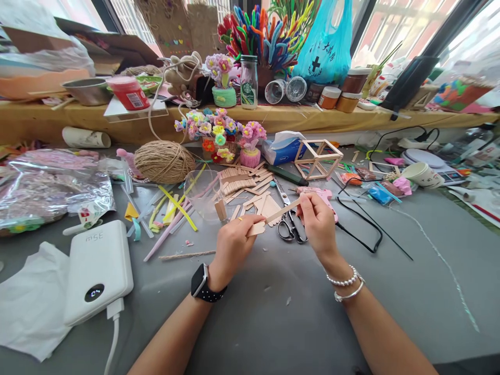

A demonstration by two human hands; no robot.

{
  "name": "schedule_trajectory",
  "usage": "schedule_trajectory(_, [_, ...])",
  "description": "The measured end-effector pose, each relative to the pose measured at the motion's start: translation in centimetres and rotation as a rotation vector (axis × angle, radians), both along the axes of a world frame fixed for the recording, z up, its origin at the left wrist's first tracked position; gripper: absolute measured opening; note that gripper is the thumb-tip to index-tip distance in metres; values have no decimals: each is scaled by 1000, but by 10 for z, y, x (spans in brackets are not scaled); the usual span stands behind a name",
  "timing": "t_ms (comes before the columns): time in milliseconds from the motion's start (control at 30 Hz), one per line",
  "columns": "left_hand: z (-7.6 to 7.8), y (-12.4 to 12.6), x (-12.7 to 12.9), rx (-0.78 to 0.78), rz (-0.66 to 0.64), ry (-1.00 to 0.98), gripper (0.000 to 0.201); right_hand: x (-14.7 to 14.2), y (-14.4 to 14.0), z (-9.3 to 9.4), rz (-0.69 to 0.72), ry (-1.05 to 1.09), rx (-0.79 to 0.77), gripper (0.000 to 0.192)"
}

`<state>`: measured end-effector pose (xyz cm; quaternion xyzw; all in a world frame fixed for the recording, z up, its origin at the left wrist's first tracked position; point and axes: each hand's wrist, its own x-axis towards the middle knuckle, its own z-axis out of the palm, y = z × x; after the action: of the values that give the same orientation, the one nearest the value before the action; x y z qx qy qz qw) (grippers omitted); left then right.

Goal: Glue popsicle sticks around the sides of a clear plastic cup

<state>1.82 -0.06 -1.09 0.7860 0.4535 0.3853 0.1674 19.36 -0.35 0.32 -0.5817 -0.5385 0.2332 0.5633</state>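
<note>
My left hand (233, 245) and my right hand (318, 223) hold one wooden craft stick (276, 214) between them above the grey table (273, 312). The left hand pinches its near end, the right hand its far end. A black smartwatch is on my left wrist and bead bracelets are on my right. Just beyond the hands lie a pile of wooden sticks (250, 187), scissors (289, 221) and a pink glue gun (322, 195) with a black cord.
A wooden stick cube frame (318, 159), a twine ball (164, 161), pipe-cleaner flower pots (219, 133) and a tissue pack (283, 148) stand behind. A white power bank (97, 268) and white paper lie at left. A cluttered shelf runs along the window.
</note>
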Motion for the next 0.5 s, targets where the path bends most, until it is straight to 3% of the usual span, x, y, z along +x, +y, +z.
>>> schedule_trajectory(200, [0, -2, 0, 52, 42, 93, 23, 0, 0, 1, 5, 7, -13, 27])
schedule_trajectory(367, [1, -2, 2, -50, 52, 65, 21, -1, 0, 2, 2, 1, -11, 27])
schedule_trajectory(500, [5, -1, 3, -191, 27, -105, 19, 0, 0, 0, -6, 13, -27, 26])
